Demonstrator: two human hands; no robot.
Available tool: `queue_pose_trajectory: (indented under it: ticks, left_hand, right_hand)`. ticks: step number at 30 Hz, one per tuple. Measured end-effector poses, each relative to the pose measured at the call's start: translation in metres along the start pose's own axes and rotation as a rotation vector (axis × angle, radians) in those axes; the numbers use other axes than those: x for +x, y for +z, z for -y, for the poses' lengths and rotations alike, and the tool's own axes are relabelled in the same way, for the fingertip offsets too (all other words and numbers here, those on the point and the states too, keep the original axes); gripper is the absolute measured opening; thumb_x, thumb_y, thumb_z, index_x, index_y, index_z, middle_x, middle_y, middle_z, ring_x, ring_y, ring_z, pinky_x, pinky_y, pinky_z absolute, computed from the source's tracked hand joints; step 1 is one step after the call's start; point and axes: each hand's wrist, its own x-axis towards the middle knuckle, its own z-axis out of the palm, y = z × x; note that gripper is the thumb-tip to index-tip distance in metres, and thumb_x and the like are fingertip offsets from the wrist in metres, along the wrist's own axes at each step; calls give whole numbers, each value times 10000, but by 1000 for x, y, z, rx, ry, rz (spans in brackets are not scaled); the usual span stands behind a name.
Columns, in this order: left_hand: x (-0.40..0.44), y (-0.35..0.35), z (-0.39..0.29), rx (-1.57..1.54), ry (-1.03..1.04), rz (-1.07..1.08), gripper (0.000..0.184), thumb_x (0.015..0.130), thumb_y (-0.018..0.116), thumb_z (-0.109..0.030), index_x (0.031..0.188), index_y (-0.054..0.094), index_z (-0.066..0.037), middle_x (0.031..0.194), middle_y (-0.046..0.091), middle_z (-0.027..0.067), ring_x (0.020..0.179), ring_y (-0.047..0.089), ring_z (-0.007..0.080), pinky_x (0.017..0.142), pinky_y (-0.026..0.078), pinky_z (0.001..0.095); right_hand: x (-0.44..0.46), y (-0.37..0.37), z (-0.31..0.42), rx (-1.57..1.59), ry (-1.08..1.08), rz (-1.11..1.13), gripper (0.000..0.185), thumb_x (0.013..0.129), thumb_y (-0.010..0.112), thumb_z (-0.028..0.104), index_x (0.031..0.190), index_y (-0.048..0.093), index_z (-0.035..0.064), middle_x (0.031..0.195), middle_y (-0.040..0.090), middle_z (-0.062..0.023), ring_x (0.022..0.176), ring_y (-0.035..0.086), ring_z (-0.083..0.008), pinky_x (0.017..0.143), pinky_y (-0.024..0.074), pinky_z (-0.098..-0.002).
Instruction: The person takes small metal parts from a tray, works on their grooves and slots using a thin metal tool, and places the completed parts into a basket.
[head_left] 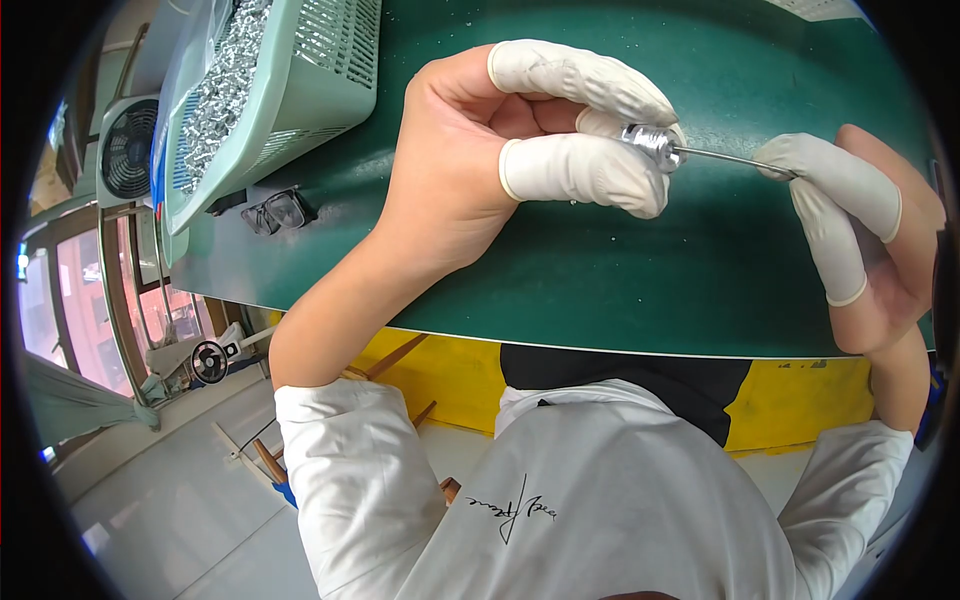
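Note:
White finger cots cover the thumb and fingers of my left hand (500,150), which pinches a small shiny metal cylindrical part (652,146) with a ridged side. From the right, my right hand (850,215), also in finger cots, grips a thin metal rod (735,158) between thumb and finger. The rod's far end meets the end face of the metal part; whether it goes inside, I cannot tell. Both hands are raised over the green tabletop (620,290).
A pale green plastic basket (310,95) full of small silvery metal parts (225,90) stands at the upper left. Dark-framed glasses (280,212) lie beside it. A black fan (130,150) is at the far left. The table's front edge runs close to my body.

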Motion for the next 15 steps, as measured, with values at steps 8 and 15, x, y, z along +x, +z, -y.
queue_pose_trajectory:
  ticks: [8,15]
  left_hand:
    - [1,-2,-2,-45,-62,97,330,857,819,-204,1102,722,-7,992,669,191,884,691,307,721,590,387]
    - [2,0,1,-30,-30,155,357,870,806,-221,1130,718,7,1009,665,207,863,685,311,717,579,383]
  right_hand:
    - [-1,1,0,11,-2,-1,297,825,630,-48,1110,707,-83,804,665,-162,564,472,-167,505,346,-293]
    - [-1,-1,1,19,-7,0,302,817,626,-56,1108,704,-91,799,666,-165,558,468,-166,500,344,-293]
